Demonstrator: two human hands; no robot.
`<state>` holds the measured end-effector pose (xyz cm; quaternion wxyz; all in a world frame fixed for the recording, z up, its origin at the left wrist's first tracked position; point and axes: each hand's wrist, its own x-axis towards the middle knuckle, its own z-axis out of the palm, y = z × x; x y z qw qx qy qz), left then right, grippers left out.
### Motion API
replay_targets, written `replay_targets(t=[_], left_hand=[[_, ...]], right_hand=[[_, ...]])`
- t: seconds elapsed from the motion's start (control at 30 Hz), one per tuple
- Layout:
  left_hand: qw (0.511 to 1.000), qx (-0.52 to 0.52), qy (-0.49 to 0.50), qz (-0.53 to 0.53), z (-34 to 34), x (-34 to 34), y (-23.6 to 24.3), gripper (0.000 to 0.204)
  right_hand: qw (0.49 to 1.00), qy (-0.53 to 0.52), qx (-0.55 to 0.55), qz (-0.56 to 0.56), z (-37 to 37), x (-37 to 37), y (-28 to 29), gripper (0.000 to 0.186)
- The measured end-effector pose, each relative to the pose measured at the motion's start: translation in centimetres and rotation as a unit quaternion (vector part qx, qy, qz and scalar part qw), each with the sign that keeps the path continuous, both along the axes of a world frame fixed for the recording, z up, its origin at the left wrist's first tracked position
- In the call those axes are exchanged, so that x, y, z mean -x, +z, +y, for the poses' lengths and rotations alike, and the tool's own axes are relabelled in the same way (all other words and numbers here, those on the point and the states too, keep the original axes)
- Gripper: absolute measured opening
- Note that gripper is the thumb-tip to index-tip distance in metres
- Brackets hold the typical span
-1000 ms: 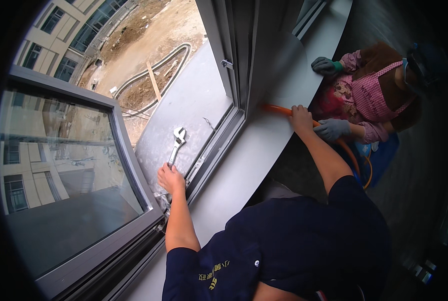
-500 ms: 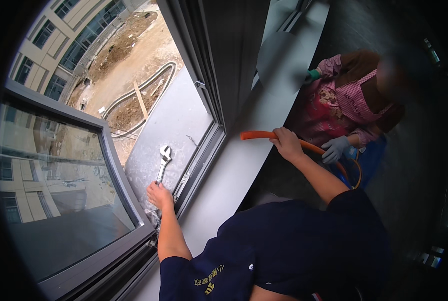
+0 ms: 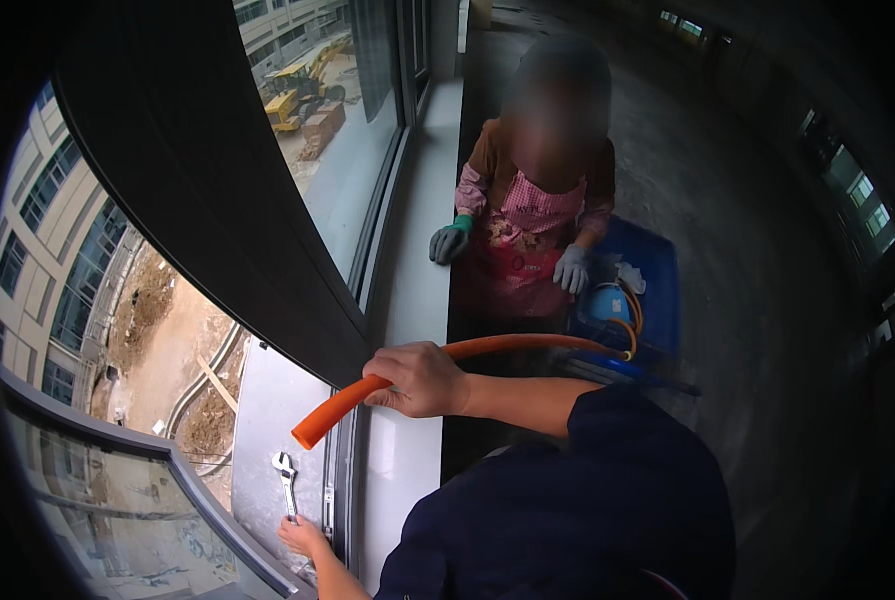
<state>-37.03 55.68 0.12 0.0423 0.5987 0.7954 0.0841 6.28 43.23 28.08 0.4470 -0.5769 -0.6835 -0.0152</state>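
My right hand (image 3: 425, 380) grips an orange hose (image 3: 507, 343) close to its cut end, which points down and left over the window frame. The hose runs back to the right toward a blue cart. Beyond the open casement, my left hand (image 3: 304, 537) is closed around the handle of a silver adjustable wrench (image 3: 286, 478). The wrench's jaws point away from me, above the grey outer ledge (image 3: 279, 400).
A glazed window sash (image 3: 137, 500) stands swung outward at lower left. A white inner sill (image 3: 407, 440) runs along the frame. A person in a pink checked apron (image 3: 537, 215) and gloves faces me beside the blue cart (image 3: 657, 290). Outside are dug earth and a yellow loader (image 3: 302, 95).
My right hand has brought the hose left and nearer, over the window frame. The view has swung right. My left hand still holds the wrench. The person's gloved hand now rests by the sill.
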Motion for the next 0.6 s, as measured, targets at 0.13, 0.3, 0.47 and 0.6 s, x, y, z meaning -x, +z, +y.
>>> replay_targets(t=[0.13,0.3,0.47,0.6], left_hand=[[0.998,-0.003,-0.047,-0.042,1.1,1.3,-1.1,0.042],[0.992,0.016,-0.112,-0.058,0.9,2.8,-1.4,0.048],[0.988,0.024,-0.138,-0.064,1.4,3.2,-2.3,0.052],[0.987,0.032,-0.147,-0.054,1.4,3.3,-2.8,0.052]], right_hand=[[0.993,0.091,-0.075,0.026,1.6,3.4,3.6,0.04],[0.971,0.19,-0.121,0.083,3.3,8.7,4.2,0.053],[0.97,0.215,-0.084,0.072,3.8,10.5,2.3,0.064],[0.972,0.206,-0.08,0.084,4.7,12.4,-0.1,0.065]])
